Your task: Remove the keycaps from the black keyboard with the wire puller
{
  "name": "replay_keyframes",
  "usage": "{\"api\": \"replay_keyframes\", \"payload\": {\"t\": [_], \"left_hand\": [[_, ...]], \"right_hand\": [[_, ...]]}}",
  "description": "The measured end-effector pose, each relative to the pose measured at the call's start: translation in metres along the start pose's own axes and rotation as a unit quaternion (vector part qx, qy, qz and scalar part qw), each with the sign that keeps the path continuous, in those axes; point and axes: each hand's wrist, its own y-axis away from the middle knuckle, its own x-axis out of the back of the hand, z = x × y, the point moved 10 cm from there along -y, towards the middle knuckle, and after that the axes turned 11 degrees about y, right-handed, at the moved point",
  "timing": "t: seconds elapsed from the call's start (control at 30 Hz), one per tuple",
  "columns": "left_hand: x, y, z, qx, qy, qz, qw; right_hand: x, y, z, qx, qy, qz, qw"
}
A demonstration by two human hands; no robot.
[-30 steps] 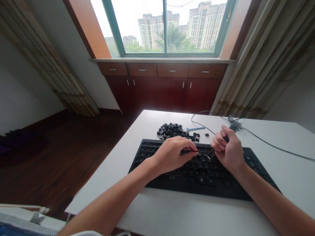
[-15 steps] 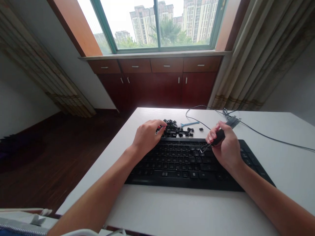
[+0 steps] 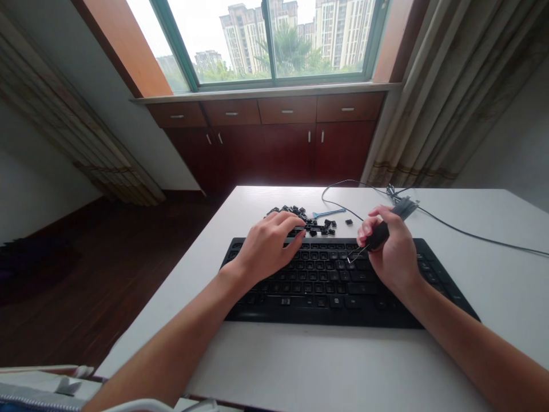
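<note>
A black keyboard [image 3: 326, 289] lies across a white table [image 3: 321, 372]. My left hand [image 3: 266, 249] hovers over the keyboard's upper left rows with its fingers stretched forward and nothing in them. My right hand [image 3: 392, 257] is closed round a black-handled keycap puller [image 3: 378, 234], whose wire loop points down-left, just above the keys in the upper middle rows. A pile of loose black keycaps [image 3: 319, 228] lies on the table just behind the keyboard, right beyond my left fingertips.
A small blue tool [image 3: 328, 213] lies behind the keycap pile. A black cable [image 3: 472, 236] runs across the table's back right. Wooden cabinets [image 3: 278, 137] stand under a window. The table's left edge drops to a dark wooden floor [image 3: 86, 286].
My left hand went from the keyboard to the keycap pile and has now come back over the top left keys. My right hand kept hold of the puller and barely moved.
</note>
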Motion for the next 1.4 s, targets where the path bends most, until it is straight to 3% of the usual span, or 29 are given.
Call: {"api": "replay_keyframes", "payload": {"t": [0.23,0.4,0.63,0.73,1.4], "left_hand": [[-0.023,0.009,0.063,-0.169,0.036,-0.097,0.98],[-0.034,0.022,0.087,-0.263,0.037,-0.166,0.95],[-0.038,0.028,0.098,-0.293,0.027,-0.162,0.942],[-0.038,0.03,0.1,-0.302,0.024,-0.152,0.941],[-0.038,0.029,0.1,-0.306,0.037,-0.155,0.938]], "right_hand": [[-0.006,0.006,-0.01,0.034,0.023,-0.012,0.999],[-0.012,0.018,-0.026,0.06,0.03,-0.019,0.998],[-0.033,0.046,-0.001,-0.085,0.017,-0.049,0.995],[-0.041,0.055,0.009,-0.111,0.026,-0.072,0.991],[-0.045,0.067,-0.003,-0.011,0.067,-0.086,0.994]]}}
